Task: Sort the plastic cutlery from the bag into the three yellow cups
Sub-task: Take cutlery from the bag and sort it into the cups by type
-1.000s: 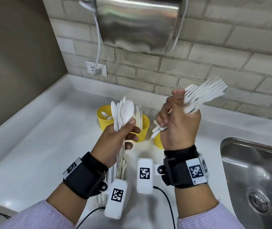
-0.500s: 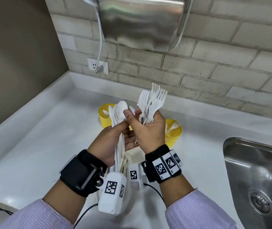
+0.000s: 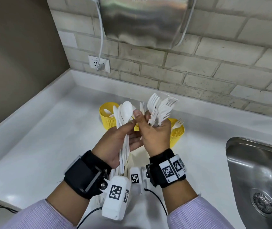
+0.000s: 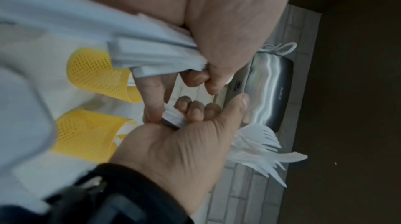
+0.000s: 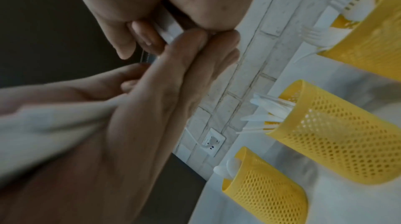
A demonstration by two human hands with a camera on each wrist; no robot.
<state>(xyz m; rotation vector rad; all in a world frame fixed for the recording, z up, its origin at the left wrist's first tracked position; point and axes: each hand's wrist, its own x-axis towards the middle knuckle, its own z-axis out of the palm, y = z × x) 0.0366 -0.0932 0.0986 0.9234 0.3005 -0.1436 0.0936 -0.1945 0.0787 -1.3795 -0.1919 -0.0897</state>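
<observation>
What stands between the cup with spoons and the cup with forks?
A third yellow cup holding knives, seen in the right wrist view between the spoon cup and fork cup.

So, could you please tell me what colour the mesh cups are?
The mesh cups are yellow; the right wrist view shows it best.
</observation>
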